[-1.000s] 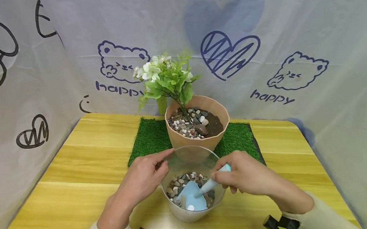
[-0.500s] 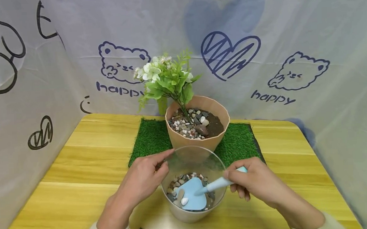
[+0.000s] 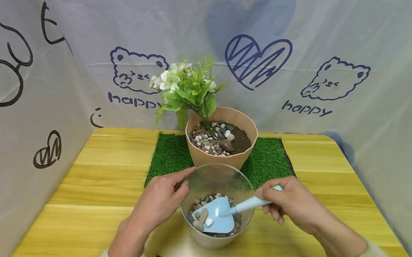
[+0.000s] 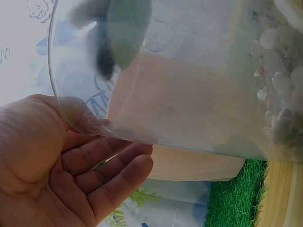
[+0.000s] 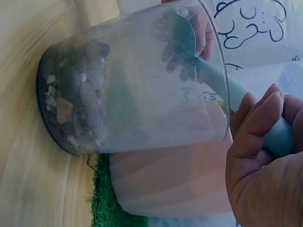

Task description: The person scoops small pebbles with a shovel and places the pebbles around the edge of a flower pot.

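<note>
**We bring a pale blue plastic scoop [image 3: 221, 216] flatter, with grey and white stones [image 3: 203, 215] on its blade**

At the left, our left hand [image 3: 163, 197] is at the rim of a clear, round plastic container [image 3: 214, 242], just as it was a second ago. Its other fingers bend loosely outside the wall; whether thumb and index finger pinch the edge or merely rest against it, we cannot tell.

Beyond the container, a bunch of white flowers with green leaves [image 3: 187, 89] leans leftward from a peach-coloured faceted pot [image 3: 198, 157] on a green artificial-grass mat [image 3: 271, 162].

In the middle, the blade lies within the container's mouth, raised well above the loose mixed pebbles [image 5: 85, 85] at the bottom. A second ago we saw one white stone on it; now several sit together at its left side. We judge that the scoop carries a small load, and that any further tilt leftward could spill it.

At the right, our right hand [image 3: 286, 199] grips the scoop's handle, now farther right than before, outside the rim.
</note>
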